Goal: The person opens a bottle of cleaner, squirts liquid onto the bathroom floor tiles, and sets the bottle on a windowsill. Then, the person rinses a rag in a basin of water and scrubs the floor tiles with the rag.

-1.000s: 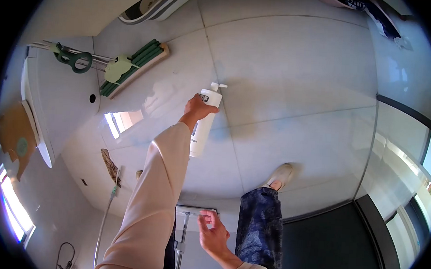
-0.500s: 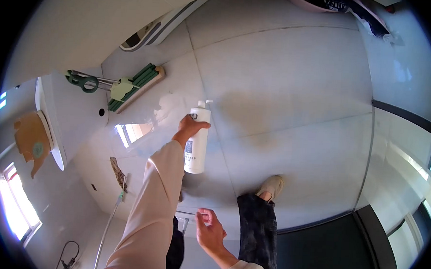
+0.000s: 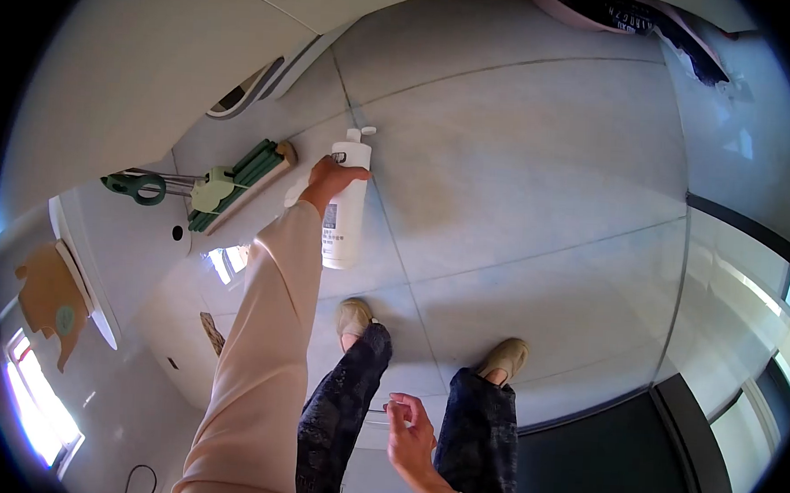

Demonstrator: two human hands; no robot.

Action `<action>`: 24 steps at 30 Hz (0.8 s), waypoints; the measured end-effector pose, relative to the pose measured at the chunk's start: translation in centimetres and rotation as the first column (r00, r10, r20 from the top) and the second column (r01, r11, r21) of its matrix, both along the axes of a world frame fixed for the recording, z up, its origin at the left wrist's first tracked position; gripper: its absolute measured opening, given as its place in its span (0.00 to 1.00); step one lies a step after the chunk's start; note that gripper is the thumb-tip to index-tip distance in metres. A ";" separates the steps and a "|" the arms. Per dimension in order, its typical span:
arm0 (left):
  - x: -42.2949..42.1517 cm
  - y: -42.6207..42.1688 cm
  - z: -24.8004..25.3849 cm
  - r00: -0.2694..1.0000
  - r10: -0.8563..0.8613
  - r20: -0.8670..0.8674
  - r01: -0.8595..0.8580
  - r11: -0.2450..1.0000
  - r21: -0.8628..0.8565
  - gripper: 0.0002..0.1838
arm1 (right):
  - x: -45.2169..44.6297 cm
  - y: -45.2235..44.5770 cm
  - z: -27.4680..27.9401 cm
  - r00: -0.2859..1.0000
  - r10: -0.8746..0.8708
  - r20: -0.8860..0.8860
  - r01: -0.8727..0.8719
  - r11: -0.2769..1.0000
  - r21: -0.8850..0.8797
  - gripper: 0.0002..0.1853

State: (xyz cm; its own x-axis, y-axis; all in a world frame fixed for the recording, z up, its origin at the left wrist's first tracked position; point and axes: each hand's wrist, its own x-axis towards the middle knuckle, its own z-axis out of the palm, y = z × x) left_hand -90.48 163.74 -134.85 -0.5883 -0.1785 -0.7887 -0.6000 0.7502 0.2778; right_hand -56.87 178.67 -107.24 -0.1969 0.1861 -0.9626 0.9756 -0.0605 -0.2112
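Note:
My left hand (image 3: 334, 178) grips the upper body of a white pump bottle (image 3: 343, 231), thumb across its front and fingers round the far side. The bottle has dark printed labels, and its pump head (image 3: 362, 134) points toward the tiled floor ahead. Whether its base touches the floor, I cannot tell. Lower down, in front of my legs, my right hand (image 3: 413, 441) hovers with loosely bent fingers and nothing visible in it. Left of the bottle lies a green sponge mop head (image 3: 252, 183) with a green ring handle (image 3: 137, 188).
My shoes (image 3: 506, 359) stand on pale floor tiles (image 3: 531, 164). A dark mat or panel (image 3: 597, 458) lies at lower right. A white cabinet-like surface (image 3: 192, 53) fills the upper left. A tan elephant-shaped piece (image 3: 53, 302) is at left; a pink-and-black object (image 3: 617, 11) sits at top right.
The bottle in my left hand has moved up and slightly left in view. My right hand has shifted a little right and down. My left shoe now shows fully.

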 end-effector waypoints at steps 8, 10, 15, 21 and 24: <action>11.3 -1.4 1.2 0.997 -0.072 0.028 0.071 0.997 0.021 0.52 | 0.5 -3.1 1.7 0.991 0.112 -0.076 -0.095 0.976 0.197 0.15; 13.4 -0.5 6.3 0.996 -0.005 0.085 0.003 1.000 0.019 0.51 | 0.0 -4.3 4.2 0.991 0.123 -0.052 -0.109 0.970 0.219 0.15; 13.7 0.9 13.0 0.988 0.151 -0.014 -0.149 0.984 0.096 0.45 | -3.2 -6.2 9.7 0.983 0.150 -0.103 -0.124 0.966 0.227 0.15; 10.7 1.7 12.9 0.987 0.103 -0.119 -0.087 0.987 0.132 0.45 | -8.2 -4.4 10.7 0.920 0.267 -0.287 -0.213 0.955 0.205 0.16; 7.5 1.6 9.1 0.990 -0.004 -0.141 0.017 0.996 0.091 0.45 | -9.0 -2.2 7.6 0.952 0.194 -0.238 -0.155 0.972 0.174 0.16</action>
State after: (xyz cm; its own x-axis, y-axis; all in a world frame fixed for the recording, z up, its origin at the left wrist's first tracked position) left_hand -82.99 165.33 -125.70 -0.6958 -0.1022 -0.7109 -0.5423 0.7238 0.4267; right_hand -65.87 176.50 -99.60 -0.4712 0.2664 -0.8408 0.8819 0.1578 -0.4443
